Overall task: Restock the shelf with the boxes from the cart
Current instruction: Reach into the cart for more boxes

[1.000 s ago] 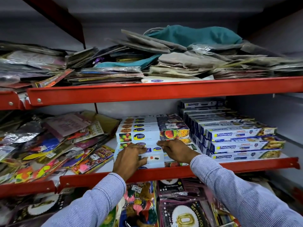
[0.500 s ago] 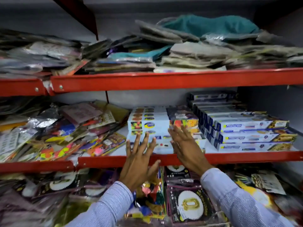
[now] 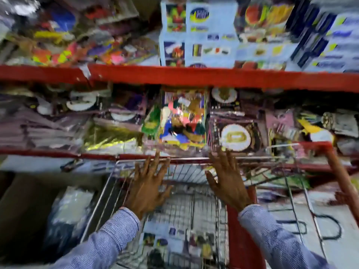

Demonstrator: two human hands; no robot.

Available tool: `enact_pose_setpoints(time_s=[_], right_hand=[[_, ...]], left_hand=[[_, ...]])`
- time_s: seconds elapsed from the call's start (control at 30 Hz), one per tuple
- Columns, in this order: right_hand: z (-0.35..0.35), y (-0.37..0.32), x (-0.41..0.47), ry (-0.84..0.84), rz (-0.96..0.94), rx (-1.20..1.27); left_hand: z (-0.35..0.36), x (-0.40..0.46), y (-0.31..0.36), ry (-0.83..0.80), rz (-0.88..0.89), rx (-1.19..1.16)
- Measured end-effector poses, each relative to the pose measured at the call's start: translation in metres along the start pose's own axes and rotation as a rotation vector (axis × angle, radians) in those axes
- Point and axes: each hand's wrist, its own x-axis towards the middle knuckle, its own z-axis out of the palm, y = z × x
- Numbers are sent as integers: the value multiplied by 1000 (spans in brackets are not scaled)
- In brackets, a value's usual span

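Observation:
The view is blurred. My left hand (image 3: 148, 189) and my right hand (image 3: 227, 181) hang with fingers spread and empty above a wire cart (image 3: 108, 187). Light-blue boxes (image 3: 174, 239) with food pictures lie at the bottom of the cart, below both hands. A stack of the same kind of boxes (image 3: 209, 32) stands on the red shelf (image 3: 213, 77) at the top of the frame, well above my hands. Darker blue boxes (image 3: 330, 39) are piled to its right.
A lower red shelf (image 3: 48, 152) holds several plastic-wrapped party packets (image 3: 182, 121). Coloured packets (image 3: 68, 41) crowd the upper shelf's left side. A brown carton with a plastic bag (image 3: 68, 214) stands left of the cart. The cart's red frame (image 3: 240, 239) rises on the right.
Both hands have left the stacked boxes on the shelf and dropped down over the cart. The view has swung downward from the shelves to the cart.

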Motion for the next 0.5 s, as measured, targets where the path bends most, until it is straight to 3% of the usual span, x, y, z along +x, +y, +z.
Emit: enact_pose_setpoints(time_s=[0.13,0.27,0.5], right_hand=[[86,16,-41,-235,60,20],[170,25,-69,-587,63,76],[277,24,-97,-1029,104,31]], left_hand=[[65,-46,-16,-185,-52,-65],[124,-72,-35,-359,-68,-92],[185,-84,-56,-501,42,-73]])
